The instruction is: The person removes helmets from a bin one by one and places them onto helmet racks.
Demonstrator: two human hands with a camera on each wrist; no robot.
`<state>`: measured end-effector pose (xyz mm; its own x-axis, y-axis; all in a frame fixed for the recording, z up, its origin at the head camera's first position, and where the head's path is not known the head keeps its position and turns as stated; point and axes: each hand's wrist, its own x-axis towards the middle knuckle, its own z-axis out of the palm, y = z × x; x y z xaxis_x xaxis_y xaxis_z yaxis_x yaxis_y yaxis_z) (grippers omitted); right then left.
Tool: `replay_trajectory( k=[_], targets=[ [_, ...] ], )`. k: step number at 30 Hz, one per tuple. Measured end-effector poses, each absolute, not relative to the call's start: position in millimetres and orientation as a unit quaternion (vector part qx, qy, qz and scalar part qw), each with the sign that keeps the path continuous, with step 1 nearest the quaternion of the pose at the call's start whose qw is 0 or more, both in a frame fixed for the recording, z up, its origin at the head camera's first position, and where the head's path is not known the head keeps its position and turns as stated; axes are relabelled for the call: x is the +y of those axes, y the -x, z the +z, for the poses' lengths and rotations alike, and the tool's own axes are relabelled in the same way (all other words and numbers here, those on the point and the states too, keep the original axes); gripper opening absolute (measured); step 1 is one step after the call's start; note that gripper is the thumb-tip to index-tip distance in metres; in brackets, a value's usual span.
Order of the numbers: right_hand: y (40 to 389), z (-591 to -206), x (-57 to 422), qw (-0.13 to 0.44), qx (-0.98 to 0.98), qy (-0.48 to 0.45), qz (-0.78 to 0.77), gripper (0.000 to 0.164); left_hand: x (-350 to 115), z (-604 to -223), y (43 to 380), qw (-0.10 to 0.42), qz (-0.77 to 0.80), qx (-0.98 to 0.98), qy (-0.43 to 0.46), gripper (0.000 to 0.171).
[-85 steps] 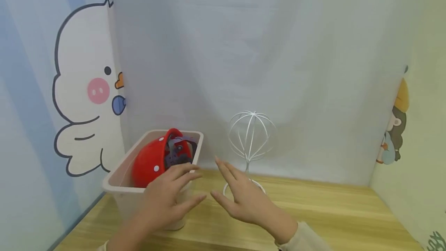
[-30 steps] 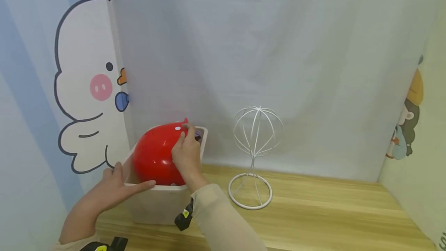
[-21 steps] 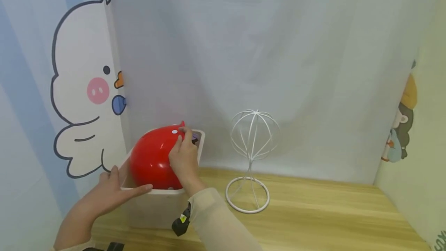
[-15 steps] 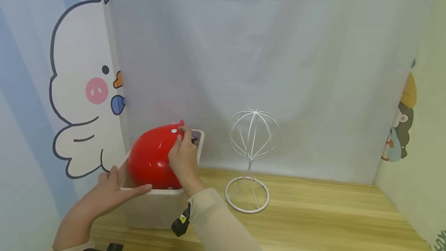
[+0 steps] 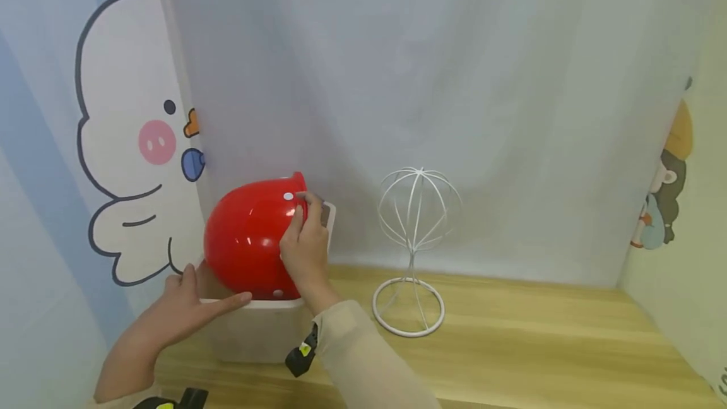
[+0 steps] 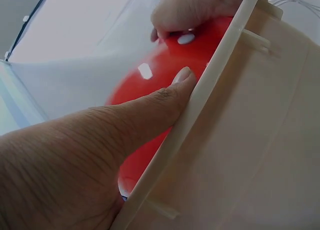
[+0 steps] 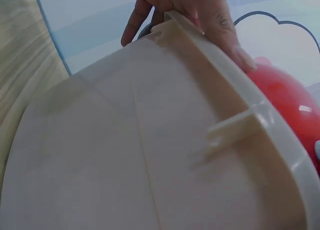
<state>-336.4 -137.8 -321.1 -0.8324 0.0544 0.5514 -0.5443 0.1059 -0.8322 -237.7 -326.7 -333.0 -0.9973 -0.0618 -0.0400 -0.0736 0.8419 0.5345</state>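
Note:
A red safety helmet point(image 5: 244, 235) with white dots lies on its side, partly inside a pale plastic bin point(image 5: 255, 334) and rising above its rim. My right hand point(image 5: 305, 251) grips the helmet's brim at its right side, and the inside of the helmet is hidden. At the bin's near left corner my left hand point(image 5: 178, 311) holds the rim. In the left wrist view the thumb point(image 6: 165, 92) lies over the rim, close to the red shell. The right wrist view has the left fingers point(image 7: 135, 22) outside the bin wall point(image 7: 100, 135).
A white wire stand point(image 5: 419, 210) with a globe-shaped top and ring base stands on the wooden table point(image 5: 539, 346), right of the bin. A grey curtain point(image 5: 454, 81) hangs behind, and printed cartoon panels close both sides.
Both hands, earlier apart in front of the bin, have come onto rim and brim. The helmet has turned its opening away and lately risen a little. The bin and stand keep their places.

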Motion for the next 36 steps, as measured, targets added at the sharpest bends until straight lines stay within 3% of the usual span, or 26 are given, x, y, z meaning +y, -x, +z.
replay_trajectory(
  k=[5, 9, 13, 18, 20, 25, 36],
  targets=[
    [333, -308, -133, 0.242, -0.642, -0.173, 0.707, 0.030, -329, -333, 240, -0.008, 0.319, 0.948, 0.019, 0.133],
    [326, -279, -113, 0.265, -0.584, -0.187, 0.744, 0.027, -328, -333, 242, 0.008, 0.313, 0.949, 0.032, 0.137],
    [320, -244, -76, 0.290, -0.518, -0.171, 0.786, 0.024, -326, -330, 243, 0.034, 0.307, 0.950, 0.048, 0.140],
    [323, -220, -14, 0.280, -0.397, -0.138, 0.863, 0.019, -324, -329, 246, 0.017, 0.300, 0.953, 0.034, 0.126],
    [324, -220, 13, 0.278, -0.347, -0.130, 0.886, 0.020, -324, -329, 248, 0.007, 0.279, 0.960, 0.028, 0.123],
    [327, -234, 64, 0.294, -0.283, -0.095, 0.908, 0.025, -328, -331, 250, 0.005, 0.238, 0.971, 0.035, 0.134],
    [337, -255, 117, 0.249, -0.304, -0.041, 0.919, 0.027, -327, -332, 256, 0.020, 0.242, 0.969, 0.036, 0.134]
  ],
)
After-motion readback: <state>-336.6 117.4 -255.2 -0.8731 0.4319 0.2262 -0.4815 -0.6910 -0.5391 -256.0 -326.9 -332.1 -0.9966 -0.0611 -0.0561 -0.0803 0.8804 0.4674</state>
